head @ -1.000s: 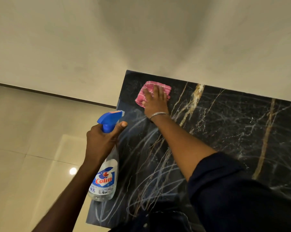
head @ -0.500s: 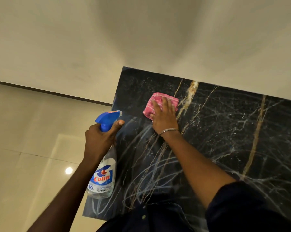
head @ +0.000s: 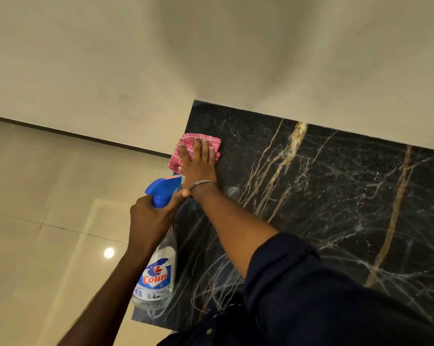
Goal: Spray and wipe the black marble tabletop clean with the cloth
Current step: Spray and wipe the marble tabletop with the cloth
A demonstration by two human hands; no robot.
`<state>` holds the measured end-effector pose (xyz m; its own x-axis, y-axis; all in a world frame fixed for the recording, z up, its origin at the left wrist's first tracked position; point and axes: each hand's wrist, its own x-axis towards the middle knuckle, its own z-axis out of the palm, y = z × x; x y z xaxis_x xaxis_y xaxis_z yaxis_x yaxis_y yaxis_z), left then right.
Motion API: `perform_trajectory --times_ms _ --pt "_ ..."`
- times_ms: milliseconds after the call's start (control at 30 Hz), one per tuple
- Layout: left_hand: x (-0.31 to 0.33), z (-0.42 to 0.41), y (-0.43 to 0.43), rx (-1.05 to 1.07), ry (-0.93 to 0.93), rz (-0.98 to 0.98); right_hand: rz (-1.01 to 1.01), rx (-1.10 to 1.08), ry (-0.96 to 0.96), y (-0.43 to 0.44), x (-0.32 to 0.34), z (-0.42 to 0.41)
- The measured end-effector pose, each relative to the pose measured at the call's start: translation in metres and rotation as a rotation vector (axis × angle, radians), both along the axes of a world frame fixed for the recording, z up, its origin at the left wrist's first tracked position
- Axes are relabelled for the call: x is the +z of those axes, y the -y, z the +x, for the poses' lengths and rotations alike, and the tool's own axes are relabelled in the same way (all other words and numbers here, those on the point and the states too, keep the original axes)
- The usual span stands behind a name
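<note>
Pink cloth [head: 177, 156] under flat right hand [head: 198, 166] at black marble tabletop [head: 335, 196] edge, left hand [head: 151, 218] tight around spray bottle [head: 158, 270] alongside.

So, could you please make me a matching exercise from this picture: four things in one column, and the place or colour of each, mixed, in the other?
Things:
1. cloth
2. spray bottle
3. bracelet
4. tabletop

Descriptions:
A. black with gold veins
B. on the right wrist
C. gripped by the left hand
D. under the flat right hand

Pairs: 1-D, 2-C, 3-B, 4-A
</note>
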<state>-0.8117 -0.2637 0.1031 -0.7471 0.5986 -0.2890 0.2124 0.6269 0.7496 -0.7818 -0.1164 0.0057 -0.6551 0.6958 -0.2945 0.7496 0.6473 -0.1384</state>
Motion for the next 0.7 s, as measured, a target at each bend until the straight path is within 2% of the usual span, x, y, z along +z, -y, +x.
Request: perform_trajectory --times_ms 133,333,533,700 --pt "0.002 0.001 -0.008 -0.024 -0.022 0.006 0.004 0.067 -0.036 -0.012 -0.003 0.033" --pt "0.008 0.031 -0.041 -0.142 -0.003 -0.049 0.0 -0.098 -0.031 -0.022 -0.004 0.109" --pt "0.008 0.057 -0.059 -0.325 -0.038 -0.035 -0.055 -0.237 -0.017 -0.011 0.0 0.08" --pt "0.012 0.046 -0.057 -0.307 -0.055 -0.03 -0.059 -0.271 0.015 -0.008 0.004 0.049"
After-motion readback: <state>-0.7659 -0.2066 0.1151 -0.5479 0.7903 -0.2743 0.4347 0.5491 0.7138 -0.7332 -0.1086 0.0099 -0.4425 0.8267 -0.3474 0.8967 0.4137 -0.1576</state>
